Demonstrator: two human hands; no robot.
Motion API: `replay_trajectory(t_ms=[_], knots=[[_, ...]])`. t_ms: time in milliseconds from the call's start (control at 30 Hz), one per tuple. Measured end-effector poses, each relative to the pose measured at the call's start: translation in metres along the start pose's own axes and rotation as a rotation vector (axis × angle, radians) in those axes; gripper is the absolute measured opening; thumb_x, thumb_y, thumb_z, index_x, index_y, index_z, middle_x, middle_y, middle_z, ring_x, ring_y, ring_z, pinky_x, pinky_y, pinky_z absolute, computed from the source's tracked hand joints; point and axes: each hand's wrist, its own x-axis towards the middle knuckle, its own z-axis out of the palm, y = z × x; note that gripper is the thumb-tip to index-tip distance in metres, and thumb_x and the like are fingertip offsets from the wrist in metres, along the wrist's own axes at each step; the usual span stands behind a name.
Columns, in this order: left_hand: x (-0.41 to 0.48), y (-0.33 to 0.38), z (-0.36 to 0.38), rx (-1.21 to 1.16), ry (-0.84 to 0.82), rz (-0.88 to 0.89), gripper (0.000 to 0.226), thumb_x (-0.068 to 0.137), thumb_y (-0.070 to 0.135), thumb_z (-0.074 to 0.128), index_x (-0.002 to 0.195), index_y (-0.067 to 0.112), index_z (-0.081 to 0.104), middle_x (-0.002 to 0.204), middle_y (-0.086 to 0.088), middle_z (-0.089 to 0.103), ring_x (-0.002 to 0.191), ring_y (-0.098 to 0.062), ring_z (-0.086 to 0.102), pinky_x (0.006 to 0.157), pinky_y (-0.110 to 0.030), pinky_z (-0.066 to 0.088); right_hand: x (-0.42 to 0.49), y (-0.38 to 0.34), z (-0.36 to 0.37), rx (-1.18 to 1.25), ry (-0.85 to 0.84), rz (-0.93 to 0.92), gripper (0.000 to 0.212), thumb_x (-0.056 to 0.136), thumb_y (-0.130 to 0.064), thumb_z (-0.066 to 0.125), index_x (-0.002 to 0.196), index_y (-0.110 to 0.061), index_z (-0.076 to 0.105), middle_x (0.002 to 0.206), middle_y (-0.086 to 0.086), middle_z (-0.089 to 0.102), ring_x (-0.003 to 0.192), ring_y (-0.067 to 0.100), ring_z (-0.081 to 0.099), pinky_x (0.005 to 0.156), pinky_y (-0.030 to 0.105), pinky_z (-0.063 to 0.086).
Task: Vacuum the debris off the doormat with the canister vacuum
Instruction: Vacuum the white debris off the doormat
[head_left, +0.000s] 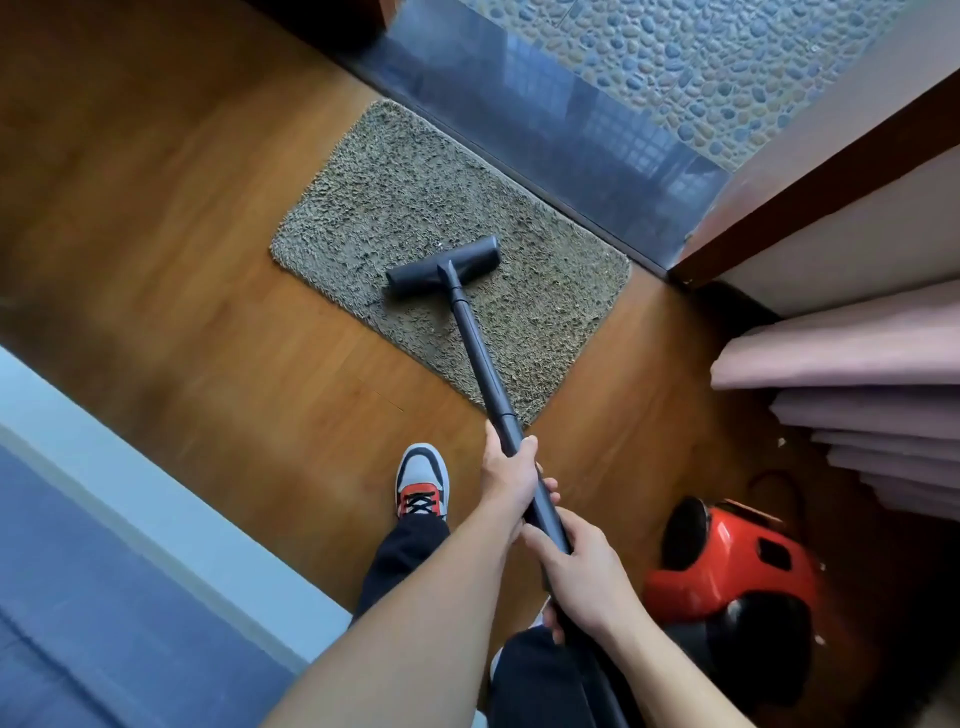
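The person wears black long trousers (400, 561) and a grey-white sneaker (422, 470) with a red tongue and black laces. The left hand (506, 478), the right hand (576, 571) and the forearms (415, 623) are bare.

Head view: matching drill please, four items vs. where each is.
1 black T-shaped nozzle on the black vacuum wand
2 red canister vacuum body
3 grey-and-orange sneaker
4 shaggy grey-brown doormat

A wooden floor, right of the person
B alongside the dark stone threshold
C on the doormat
D wooden floor, short of the doormat

Pairs: 1-C, 2-A, 3-D, 4-B
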Motion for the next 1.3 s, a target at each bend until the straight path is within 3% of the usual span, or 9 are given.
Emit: replay_trajectory(t_ms=[100, 167, 400, 633, 767, 867, 1100, 1200, 1300], knots=[[0.018, 0.023, -0.006, 0.035, 0.012, 0.031, 0.063, 0.103, 0.02, 0.054, 0.157, 0.033, 0.025, 0.069, -0.008, 0.051, 0.04, -0.013, 0.054, 0.042, -0.025, 0.051, 0.015, -0.023, 0.008, -0.001, 0.027, -0.01, 0.024, 0.097, -0.03, 0.062, 0.12, -0.023, 0.058, 0.068, 0.005, 0.066, 0.041, 0.021, 0.063, 0.041, 0.03, 0.053], [0.03, 0.039, -0.011, 0.047, 0.018, 0.056, 0.063, 0.102, 0.019, 0.054, 0.157, 0.031, 0.026, 0.068, -0.008, 0.052, 0.039, -0.012, 0.054, 0.042, -0.025, 0.052, 0.025, -0.038, 0.014, 0.019, 0.044, -0.035, 0.014, 0.095, -0.029, 0.063, 0.109, -0.026, 0.061, 0.073, 0.009, 0.068, 0.043, 0.024, 0.065, 0.041, 0.035, 0.056], [0.061, 0.067, -0.025, 0.02, 0.008, 0.087, 0.071, 0.099, 0.011, 0.058, 0.158, 0.033, 0.026, 0.064, -0.005, 0.056, 0.045, -0.014, 0.055, 0.045, -0.026, 0.051, 0.047, -0.068, 0.029, 0.07, 0.095, -0.072, 0.007, 0.094, -0.028, 0.065, 0.094, -0.035, 0.061, 0.071, 0.006, 0.068, 0.047, 0.03, 0.069, 0.041, 0.032, 0.055], [0.04, 0.036, -0.024, 0.028, 0.024, 0.065, 0.076, 0.1, 0.01, 0.055, 0.16, 0.037, 0.018, 0.071, -0.008, 0.054, 0.046, -0.014, 0.054, 0.046, -0.027, 0.053, 0.033, -0.035, 0.029, 0.068, 0.053, -0.046, 0.004, 0.096, -0.031, 0.064, 0.1, -0.032, 0.062, 0.075, 0.008, 0.068, 0.045, 0.024, 0.067, 0.046, 0.04, 0.059], [0.015, -0.002, -0.015, 0.037, 0.013, 0.026, 0.076, 0.102, 0.013, 0.053, 0.16, 0.041, 0.013, 0.075, -0.009, 0.054, 0.05, -0.015, 0.056, 0.049, -0.028, 0.054, 0.011, 0.001, 0.018, 0.015, 0.044, -0.037, 0.022, 0.098, -0.033, 0.064, 0.12, -0.034, 0.06, 0.073, 0.007, 0.071, 0.047, 0.027, 0.069, 0.047, 0.038, 0.06], [-0.006, -0.036, -0.006, 0.067, 0.008, -0.001, 0.077, 0.102, 0.015, 0.053, 0.16, 0.042, 0.01, 0.076, -0.009, 0.055, 0.05, -0.014, 0.057, 0.049, -0.028, 0.055, -0.011, 0.032, 0.008, 0.018, 0.033, -0.006, 0.024, 0.099, -0.029, 0.063, 0.12, -0.038, 0.058, 0.065, 0.009, 0.071, 0.048, 0.034, 0.069, 0.045, 0.042, 0.059], [-0.049, -0.082, 0.015, 0.099, -0.03, -0.049, 0.076, 0.104, 0.02, 0.052, 0.159, 0.046, 0.007, 0.082, -0.009, 0.061, 0.049, -0.011, 0.06, 0.049, -0.027, 0.056, -0.047, 0.085, -0.011, -0.006, 0.057, 0.038, 0.029, 0.095, -0.033, 0.065, 0.124, -0.04, 0.061, 0.06, 0.005, 0.071, 0.043, 0.026, 0.068, 0.041, 0.027, 0.05], [-0.063, -0.093, 0.02, 0.057, -0.055, -0.084, 0.076, 0.104, 0.018, 0.051, 0.158, 0.048, 0.007, 0.081, -0.011, 0.058, 0.048, -0.015, 0.058, 0.047, -0.029, 0.056, -0.055, 0.103, -0.015, -0.069, 0.12, 0.05, 0.038, 0.088, -0.035, 0.073, 0.122, -0.051, 0.065, 0.067, -0.005, 0.074, 0.057, 0.009, 0.072, 0.057, 0.017, 0.052], [-0.07, -0.104, 0.023, 0.105, -0.066, -0.116, 0.079, 0.103, 0.021, 0.053, 0.159, 0.049, 0.004, 0.082, -0.012, 0.067, 0.056, -0.019, 0.063, 0.061, -0.04, 0.063, -0.061, 0.117, -0.017, -0.076, 0.131, 0.079, 0.045, 0.082, -0.037, 0.078, 0.124, -0.05, 0.068, 0.073, -0.018, 0.074, 0.072, -0.006, 0.069, 0.067, 0.009, 0.048]])
